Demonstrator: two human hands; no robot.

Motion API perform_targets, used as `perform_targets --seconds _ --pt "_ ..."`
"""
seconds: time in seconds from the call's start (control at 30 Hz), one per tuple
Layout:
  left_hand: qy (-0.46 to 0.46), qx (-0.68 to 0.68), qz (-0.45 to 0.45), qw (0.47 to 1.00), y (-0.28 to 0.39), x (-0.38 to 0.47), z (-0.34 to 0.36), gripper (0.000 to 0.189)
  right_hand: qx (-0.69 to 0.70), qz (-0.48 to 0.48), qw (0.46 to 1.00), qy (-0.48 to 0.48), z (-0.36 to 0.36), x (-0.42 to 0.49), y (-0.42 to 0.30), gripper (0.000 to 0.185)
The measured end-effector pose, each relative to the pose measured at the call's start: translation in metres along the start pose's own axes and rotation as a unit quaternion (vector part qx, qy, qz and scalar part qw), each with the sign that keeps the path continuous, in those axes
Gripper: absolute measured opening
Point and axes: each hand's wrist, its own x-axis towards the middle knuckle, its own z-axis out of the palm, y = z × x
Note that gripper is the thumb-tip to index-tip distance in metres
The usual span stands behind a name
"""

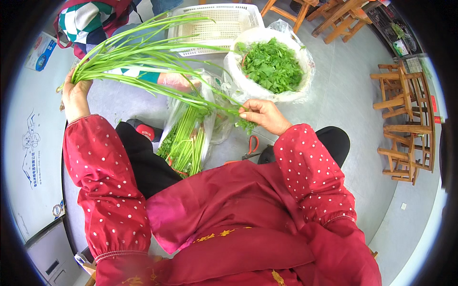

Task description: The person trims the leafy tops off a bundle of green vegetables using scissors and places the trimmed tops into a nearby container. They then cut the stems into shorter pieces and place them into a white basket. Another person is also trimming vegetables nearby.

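Observation:
My left hand (77,94) grips the root end of a bunch of long green leafy-vegetable stalks (143,64), which fan out to the right. At their leafy tips, my right hand (264,116) pinches a few stems between thumb and fingers, with some leaves hanging below. Under the stalks, more stalks tied in red lie in an open clear plastic bag (209,132) on the floor. Beyond my right hand stands a round white container (247,39), lined with clear plastic and filled with cut green leaves (273,66). Red-handled scissors (253,143) lie near my foot.
Opposite, a co-worker's gloved hand (179,80) reaches in beneath the stalks. A white perforated plastic basket (214,26) stands at the top. Wooden stools (400,93) are at the right and upper right. A white appliance panel (32,125) rises along the left.

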Motion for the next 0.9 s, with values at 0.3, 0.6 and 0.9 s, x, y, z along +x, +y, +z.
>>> perform_targets --seconds 0.3,0.6,0.9 --pt "0.023 0.011 0.024 0.999 -0.002 -0.003 -0.005 0.028 -0.200 -0.085 0.976 -0.002 0.002 -0.009 -0.014 0.015" --pt "-0.054 -0.013 -0.052 0.997 -0.007 -0.014 -0.012 0.029 -0.266 -0.160 0.951 0.005 0.022 0.011 0.003 0.010" --pt "0.023 -0.044 -0.019 0.999 0.007 -0.017 -0.023 0.034 -0.390 -0.115 0.894 0.186 -0.066 0.007 -0.018 0.017"
